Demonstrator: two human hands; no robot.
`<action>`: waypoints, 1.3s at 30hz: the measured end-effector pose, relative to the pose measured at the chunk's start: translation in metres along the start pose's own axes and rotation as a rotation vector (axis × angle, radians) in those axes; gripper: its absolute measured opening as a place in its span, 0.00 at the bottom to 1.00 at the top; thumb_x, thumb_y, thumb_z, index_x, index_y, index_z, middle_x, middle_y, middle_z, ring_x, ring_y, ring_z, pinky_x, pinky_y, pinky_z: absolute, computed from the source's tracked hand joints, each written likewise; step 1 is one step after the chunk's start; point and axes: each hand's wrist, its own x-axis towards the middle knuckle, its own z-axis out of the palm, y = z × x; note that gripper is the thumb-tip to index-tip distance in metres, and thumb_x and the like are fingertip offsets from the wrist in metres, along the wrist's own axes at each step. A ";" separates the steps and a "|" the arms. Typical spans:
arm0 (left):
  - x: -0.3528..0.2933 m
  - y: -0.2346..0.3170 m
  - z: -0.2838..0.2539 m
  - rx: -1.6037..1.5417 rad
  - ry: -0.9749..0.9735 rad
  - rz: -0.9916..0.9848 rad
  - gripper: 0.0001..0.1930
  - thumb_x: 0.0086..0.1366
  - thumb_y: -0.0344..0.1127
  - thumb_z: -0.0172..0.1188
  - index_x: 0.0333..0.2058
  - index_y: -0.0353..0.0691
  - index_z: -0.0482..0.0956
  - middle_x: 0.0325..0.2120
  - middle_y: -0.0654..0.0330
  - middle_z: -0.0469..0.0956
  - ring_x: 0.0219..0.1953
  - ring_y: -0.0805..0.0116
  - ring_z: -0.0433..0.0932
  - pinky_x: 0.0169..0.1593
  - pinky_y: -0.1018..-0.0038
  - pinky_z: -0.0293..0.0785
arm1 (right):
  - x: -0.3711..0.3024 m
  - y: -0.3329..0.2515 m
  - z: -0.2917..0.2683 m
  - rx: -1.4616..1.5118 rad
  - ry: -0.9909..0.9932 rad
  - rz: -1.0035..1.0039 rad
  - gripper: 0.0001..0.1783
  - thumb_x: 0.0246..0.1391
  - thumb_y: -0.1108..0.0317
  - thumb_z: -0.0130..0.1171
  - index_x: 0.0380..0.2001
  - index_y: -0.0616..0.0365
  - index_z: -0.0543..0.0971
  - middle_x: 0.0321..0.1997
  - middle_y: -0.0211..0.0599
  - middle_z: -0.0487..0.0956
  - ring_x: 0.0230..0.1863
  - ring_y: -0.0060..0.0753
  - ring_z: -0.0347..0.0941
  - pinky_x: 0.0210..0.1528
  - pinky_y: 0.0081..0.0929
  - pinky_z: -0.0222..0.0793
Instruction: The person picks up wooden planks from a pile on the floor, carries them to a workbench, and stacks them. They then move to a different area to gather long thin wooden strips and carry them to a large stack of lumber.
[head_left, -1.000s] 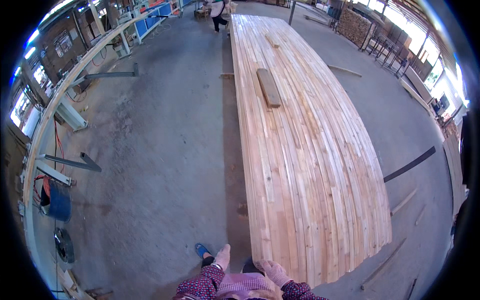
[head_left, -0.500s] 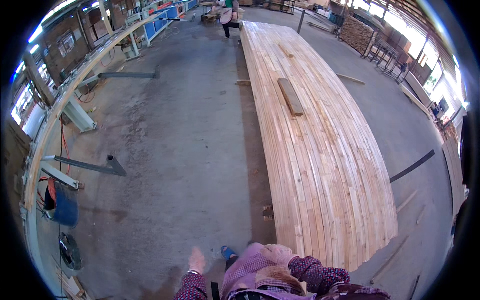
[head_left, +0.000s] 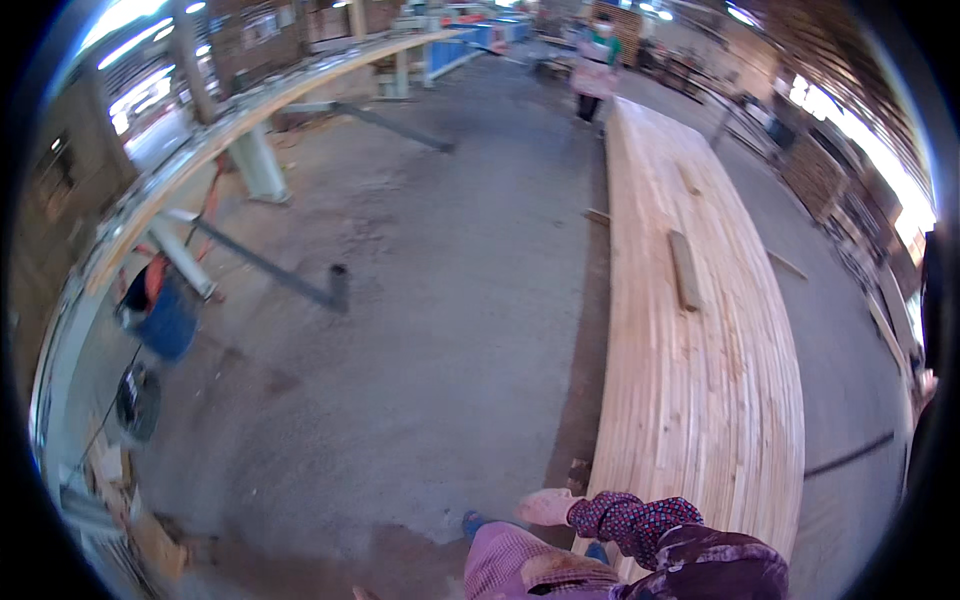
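My right hand (head_left: 547,507), which looks pale and perhaps gloved, reaches across the front of my body beside the near left edge of a long stack of pale wooden strips (head_left: 700,400). Nothing shows in it, but blur hides how its fingers lie. Of my left hand (head_left: 364,594), only a small blurred bit appears at the lower edge, over the floor. A short wooden block (head_left: 685,270) lies lengthwise on the stack, with a smaller wood piece (head_left: 690,180) farther along.
A person (head_left: 596,65) stands by the stack's far end. On the left runs a long bench (head_left: 215,140) with metal legs and a grey floor bar (head_left: 270,265). A blue bucket (head_left: 165,325) hangs there, above scrap wood (head_left: 150,540). Concrete floor (head_left: 430,350) lies between bench and stack.
The view has swung left, so the stack sits farther right. My right hand has come away from my apron toward the left. My left hand has mostly dropped out of the picture.
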 end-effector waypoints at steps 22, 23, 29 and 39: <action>-0.078 -0.010 -0.051 0.667 0.496 0.223 0.18 0.67 0.29 0.49 0.55 0.35 0.72 0.48 0.50 0.78 0.48 0.54 0.79 0.48 0.64 0.78 | 0.245 -0.341 0.007 0.072 -0.257 -0.616 0.17 0.60 0.56 0.56 0.45 0.55 0.82 0.42 0.39 0.84 0.44 0.34 0.80 0.47 0.32 0.74; -0.079 -0.010 -0.066 0.602 0.627 0.277 0.15 0.68 0.30 0.49 0.52 0.36 0.74 0.46 0.51 0.78 0.46 0.55 0.79 0.46 0.63 0.78 | 0.223 -0.404 0.008 0.372 -0.398 -0.481 0.17 0.62 0.57 0.56 0.46 0.56 0.82 0.42 0.40 0.84 0.45 0.35 0.80 0.47 0.33 0.74; -0.117 0.136 -0.177 0.263 0.664 0.530 0.17 0.71 0.41 0.53 0.49 0.35 0.75 0.46 0.52 0.80 0.50 0.53 0.78 0.54 0.62 0.74 | 0.181 -0.682 0.048 0.689 -0.881 -0.433 0.27 0.69 0.51 0.45 0.57 0.63 0.73 0.53 0.47 0.79 0.53 0.41 0.77 0.56 0.39 0.72; -0.132 0.161 -0.416 -0.407 0.730 0.567 0.21 0.71 0.47 0.57 0.48 0.32 0.78 0.36 0.54 0.83 0.39 0.62 0.81 0.43 0.64 0.77 | 0.109 -0.941 0.293 1.145 -1.717 -0.100 0.40 0.66 0.36 0.41 0.65 0.61 0.63 0.65 0.48 0.69 0.64 0.49 0.66 0.65 0.48 0.61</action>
